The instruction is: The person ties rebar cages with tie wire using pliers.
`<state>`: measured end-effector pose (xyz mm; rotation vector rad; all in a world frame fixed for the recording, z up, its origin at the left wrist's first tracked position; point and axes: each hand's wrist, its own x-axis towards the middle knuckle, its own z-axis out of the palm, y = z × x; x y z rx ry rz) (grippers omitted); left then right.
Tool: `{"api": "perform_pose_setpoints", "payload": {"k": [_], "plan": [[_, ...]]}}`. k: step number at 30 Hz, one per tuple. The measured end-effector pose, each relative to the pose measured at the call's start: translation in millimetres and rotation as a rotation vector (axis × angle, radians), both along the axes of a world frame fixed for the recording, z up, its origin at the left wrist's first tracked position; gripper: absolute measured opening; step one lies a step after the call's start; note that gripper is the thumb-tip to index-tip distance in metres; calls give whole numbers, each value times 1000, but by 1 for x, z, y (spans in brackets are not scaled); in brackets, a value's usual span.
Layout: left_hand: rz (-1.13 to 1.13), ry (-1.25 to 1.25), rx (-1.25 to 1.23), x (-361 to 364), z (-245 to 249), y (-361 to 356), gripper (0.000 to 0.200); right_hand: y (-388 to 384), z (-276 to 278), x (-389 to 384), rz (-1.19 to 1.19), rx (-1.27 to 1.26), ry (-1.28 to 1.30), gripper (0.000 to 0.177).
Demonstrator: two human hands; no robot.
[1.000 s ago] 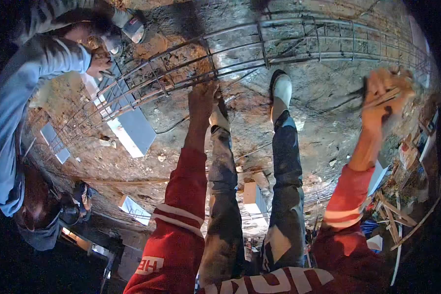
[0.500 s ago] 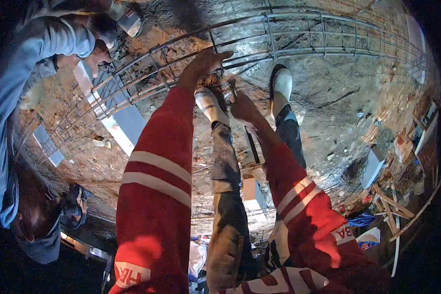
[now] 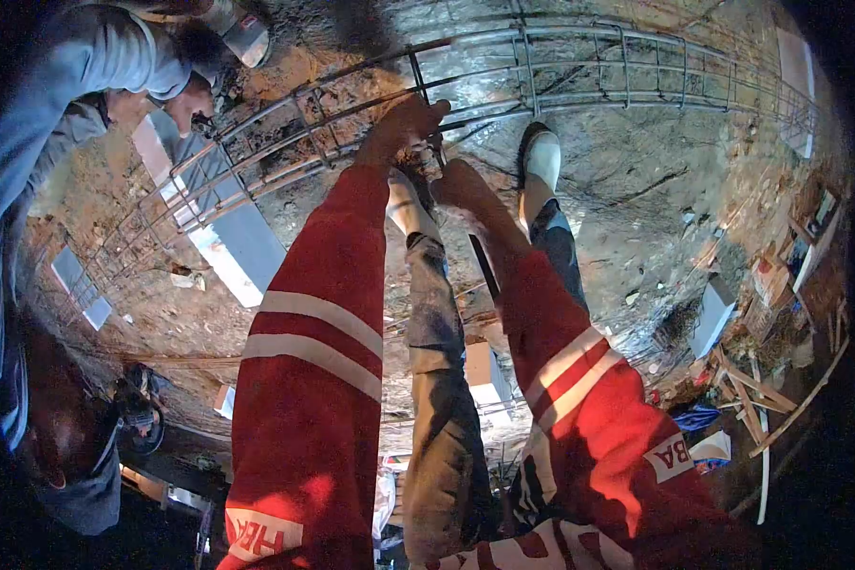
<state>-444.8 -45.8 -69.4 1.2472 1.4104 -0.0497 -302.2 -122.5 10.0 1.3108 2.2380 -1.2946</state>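
Note:
A long cage of steel rebar [image 3: 579, 102] with stirrups stretches across the upper view. My left hand [image 3: 408, 126] is at its near bars, fingers curled closed around a stirrup [image 3: 416, 71] or the bar beside it; the exact grip is partly hidden. Just below and to the right, my right hand [image 3: 467, 190] is closed on a slim metal tool [image 3: 485, 264] with a long dark handle. The tool's narrow tip points up toward the bars by my left hand. Its kind does not show clearly.
Pale rectangular blocks [image 3: 228, 242] lie under and beside the cage. At left, another person in a blue-grey sleeve [image 3: 114, 62] has a hand [image 3: 192, 103] near the cage. My light boots [image 3: 541, 160] stand on bare dirt. Wood scraps [image 3: 755, 394] lie at right.
My left hand's extended index finger has curled in at the bars. My right hand and its tool have shifted slightly left and up, closer to my left hand.

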Motion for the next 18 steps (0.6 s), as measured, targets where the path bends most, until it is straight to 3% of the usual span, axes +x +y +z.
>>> {"api": "perform_pose_setpoints", "payload": {"k": [1, 2, 4, 5, 8, 9, 11, 15, 17, 18], "plan": [[-130, 63, 154, -1, -19, -1, 55, -4, 10, -5, -444, -78, -79, 27], [-260, 126, 307, -3, -37, -3, 49, -7, 21, -8, -445, -77, -80, 27], [-289, 140, 324, 1, -32, -2, 39, -9, 41, -14, -478, -43, -311, 32], [-318, 153, 335, 3, -29, -3, 33, -10, 41, -15, -475, -48, -311, 32], [-441, 226, 209, 7, -5, 11, 32, -14, 44, -19, -597, -49, -369, 26], [94, 9, 43, -1, -6, 5, 26, -18, 43, -16, -608, -59, -372, 26], [-559, 188, 548, -2, 16, 8, 25, -21, 40, -11, -631, 14, -244, 26], [-466, 110, 474, -6, 6, 7, 21, -34, -6, 3, -642, 198, -104, 15], [-464, 224, 737, -2, 10, 1, 18, -34, -38, 12, -751, 296, 423, 15], [-567, 201, 826, -6, 11, 2, 16, -32, -58, 10, -734, 344, 412, 22]]}}
